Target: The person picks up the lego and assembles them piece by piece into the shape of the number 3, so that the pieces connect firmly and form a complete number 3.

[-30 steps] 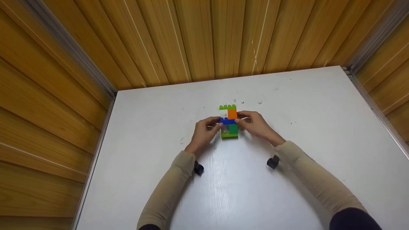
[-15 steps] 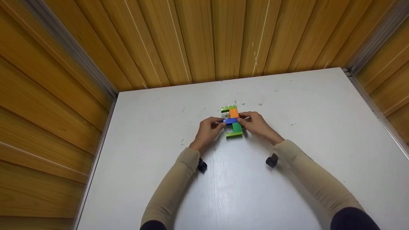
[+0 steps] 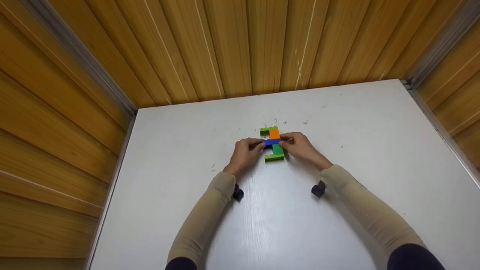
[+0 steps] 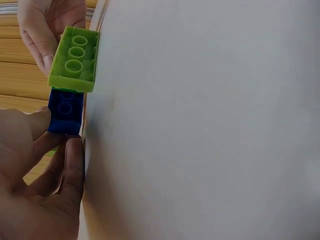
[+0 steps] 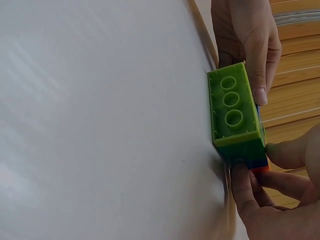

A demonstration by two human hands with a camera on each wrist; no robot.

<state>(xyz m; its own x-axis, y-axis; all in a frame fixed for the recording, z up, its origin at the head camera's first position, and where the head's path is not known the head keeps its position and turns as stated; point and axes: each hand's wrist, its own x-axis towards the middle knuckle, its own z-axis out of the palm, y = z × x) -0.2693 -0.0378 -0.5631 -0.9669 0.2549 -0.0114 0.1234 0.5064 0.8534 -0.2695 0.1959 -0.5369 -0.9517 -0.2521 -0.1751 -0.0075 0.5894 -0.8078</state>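
Observation:
A stack of toy building bricks is held at mid-table in the head view. Its blue brick (image 3: pixel 271 142) joins an orange brick (image 3: pixel 274 134) and a dark green brick (image 3: pixel 277 149). Light green bricks cap both ends; the nearer light green brick (image 4: pixel 75 55) shows its hollow underside in the wrist views. My left hand (image 3: pixel 243 153) pinches the blue brick's left end between thumb and fingers. From the right, my right hand (image 3: pixel 302 148) grips the stack around the blue and dark green bricks. Its fingertips are partly hidden in the head view.
The stack is at the white table (image 3: pixel 270 210). Wood-panelled walls (image 3: pixel 232 48) rise behind the table and at both sides. A black wrist camera (image 3: pixel 238 193) hangs under the left forearm, and another black camera (image 3: pixel 318 189) under the right.
The brick stack has turned and tilted a little, and its near end has shifted right. My left hand has moved slightly right with it. My right hand has barely moved.

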